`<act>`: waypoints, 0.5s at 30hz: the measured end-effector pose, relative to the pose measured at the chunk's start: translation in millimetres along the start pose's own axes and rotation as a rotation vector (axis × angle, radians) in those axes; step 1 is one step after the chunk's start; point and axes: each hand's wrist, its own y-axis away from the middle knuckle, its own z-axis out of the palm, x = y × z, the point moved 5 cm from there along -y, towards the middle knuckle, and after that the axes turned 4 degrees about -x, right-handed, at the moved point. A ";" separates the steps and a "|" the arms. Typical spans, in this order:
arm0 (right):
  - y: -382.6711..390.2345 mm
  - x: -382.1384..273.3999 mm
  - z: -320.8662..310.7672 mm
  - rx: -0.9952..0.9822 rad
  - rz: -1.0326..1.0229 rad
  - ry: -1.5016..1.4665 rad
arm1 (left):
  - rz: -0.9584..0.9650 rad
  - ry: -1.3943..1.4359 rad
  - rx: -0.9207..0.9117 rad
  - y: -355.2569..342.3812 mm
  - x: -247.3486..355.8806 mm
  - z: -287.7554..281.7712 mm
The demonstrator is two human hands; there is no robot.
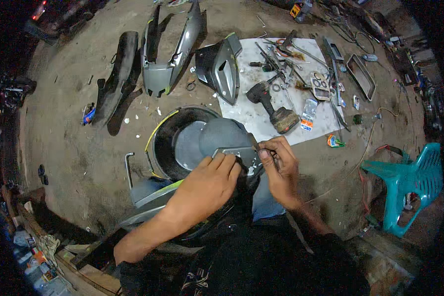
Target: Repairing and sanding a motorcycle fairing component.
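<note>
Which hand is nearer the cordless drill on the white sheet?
Right. The right hand sits just below the cordless drill, apart from it. The left hand is farther, lower-left, resting on the grey panel.

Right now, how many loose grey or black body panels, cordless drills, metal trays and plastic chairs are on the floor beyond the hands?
Loose body panels: 3 (black panel, grey tail panel, grey-and-black panel)
Cordless drills: 1 (cordless drill)
Metal trays: 1 (metal tray)
Plastic chairs: 1 (teal chair, tipped over)
Total: 6
</note>
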 end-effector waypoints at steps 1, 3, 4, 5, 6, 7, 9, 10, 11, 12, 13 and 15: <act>-0.2 0.0 -0.4 0.011 -0.017 0.001 | 0.006 0.033 0.023 1.2 -0.7 0.7; 1.0 1.7 -0.7 0.009 -0.012 -0.003 | 0.011 0.065 0.048 3.3 -2.4 0.5; 1.2 1.9 -0.9 0.009 -0.004 -0.008 | 0.013 0.118 0.036 4.3 -3.2 0.2; 0.4 -2.0 -1.4 -0.001 -0.018 -0.006 | 0.016 0.170 0.024 5.5 -4.0 0.2; 0.5 -2.7 -1.6 -0.003 -0.020 -0.005 | 0.014 0.170 0.025 7.0 -5.8 1.7; 0.8 -3.1 -2.2 -0.003 -0.022 0.007 | 0.026 0.205 0.055 8.6 -8.1 2.9; 2.3 -3.4 -2.9 -0.005 -0.024 0.019 | 0.036 0.240 0.085 12.6 -10.6 0.0; 2.1 -4.2 -3.2 -0.003 -0.039 0.035 | 0.045 0.301 0.060 13.4 -12.2 -4.5; 2.1 -4.8 -3.2 -0.001 -0.053 0.052 | 0.054 0.363 0.034 14.5 -14.1 -6.4; 2.1 -4.4 -2.7 -0.004 -0.052 0.053 | 0.052 0.365 0.035 16.4 -17.7 -4.2; 2.9 -4.5 -3.2 -0.004 -0.050 0.056 | 0.058 0.443 0.062 18.6 -21.5 -2.1; 2.0 -5.1 -2.9 -0.009 -0.040 0.061 | 0.064 0.529 0.086 23.3 -29.6 -3.5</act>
